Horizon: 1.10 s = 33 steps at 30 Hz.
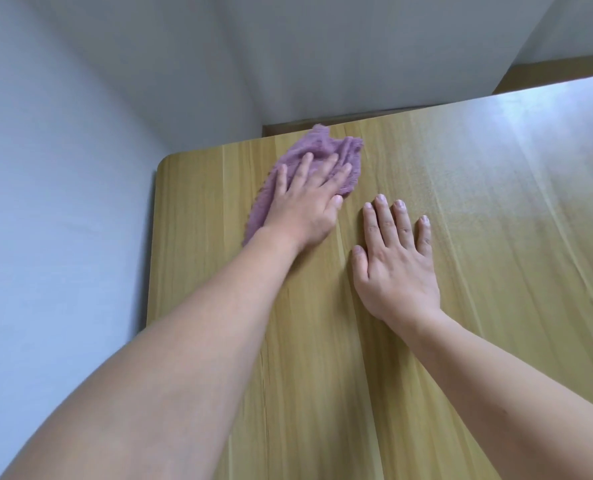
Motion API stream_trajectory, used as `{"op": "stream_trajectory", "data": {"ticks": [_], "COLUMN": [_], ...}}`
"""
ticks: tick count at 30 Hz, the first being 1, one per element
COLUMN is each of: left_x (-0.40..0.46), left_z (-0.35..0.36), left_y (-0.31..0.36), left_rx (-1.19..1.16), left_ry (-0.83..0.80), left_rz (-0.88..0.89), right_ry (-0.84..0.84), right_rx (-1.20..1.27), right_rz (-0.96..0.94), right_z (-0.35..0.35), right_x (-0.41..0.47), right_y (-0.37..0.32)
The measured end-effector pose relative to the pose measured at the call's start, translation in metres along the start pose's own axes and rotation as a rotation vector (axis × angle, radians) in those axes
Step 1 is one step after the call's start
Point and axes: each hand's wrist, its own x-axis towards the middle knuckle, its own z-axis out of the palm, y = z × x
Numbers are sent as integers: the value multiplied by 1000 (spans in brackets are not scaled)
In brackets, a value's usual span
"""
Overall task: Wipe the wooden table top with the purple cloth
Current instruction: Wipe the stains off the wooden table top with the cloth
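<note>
Two bare hands rest on a pale wooden worktop, seen from above by a camera worn on the person's head. The left hand [307, 206] lies palm down on a purple cloth [317, 152], its fingers straight and slightly spread, pressing the fabric flat against the wood rather than curling round it; the thumb points to the right, its tip just off the cloth's edge. The right hand [397, 268] lies just beside it, a little nearer the person, palm flat on the bare wood with all fingers straight and fanned apart, holding nothing. Both forearms are bare and reach in from the bottom of the view. The purple cloth is crumpled and fuzzy, bunched into loose folds beyond the left fingertips, with one ragged strip trailing back along the outer side of the left wrist. It sits near the far left corner of the worktop [495, 220], its far tip touching the back edge. The worktop has long streaks of light grain, a rounded far left corner, and a soft glare of light towards the far right. Plain pale walls [63, 168] meet in a corner behind it.
</note>
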Motion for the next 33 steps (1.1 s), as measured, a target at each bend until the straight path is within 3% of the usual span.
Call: {"op": "stream_trajectory", "data": {"ticks": [1, 3, 8, 10, 12, 16, 19, 22, 27, 29, 31, 33], "left_x": [8, 15, -12, -17, -13, 5, 18, 30, 12, -2, -6, -4], "left_z": [-4, -10, -12, -11, -7, 4, 1, -5, -17, -15, -10, -5], "left_y": [-5, -33, -103, -96, -71, -5, 4, -25, -98, -101, -87, -67], "left_rx": [11, 39, -77, -138, -88, 5, 40, 55, -7, -22, -38, -23], "left_ry": [-40, -27, 186, 215, 220, 92, 26, 55, 156, 194, 214, 210], "left_rz": [61, 11, -705, -877, -790, -104, 75, -52, -597, -732, -745, -564], "right_ry": [3, 0, -12, -14, -13, -2, 0, -5, -4, 0, 4, 5], "right_rx": [-2, 2, 13, 14, 15, 11, 5, 4, 8, 10, 9, 9], "right_rz": [3, 0, -6, -5, -3, 1, 2, 2, -2, -4, 0, 1], "right_z": [-1, -1, -1, -1, -2, -2, -2, -2, 0, 0, 0, 0], "right_x": [0, -1, -1, 0, -1, 0, 1, 0, 0, 0, 0, 0], "right_y": [1, 0, 1, 2, 2, 1, 0, 1, 2, 2, 3, 3]}}
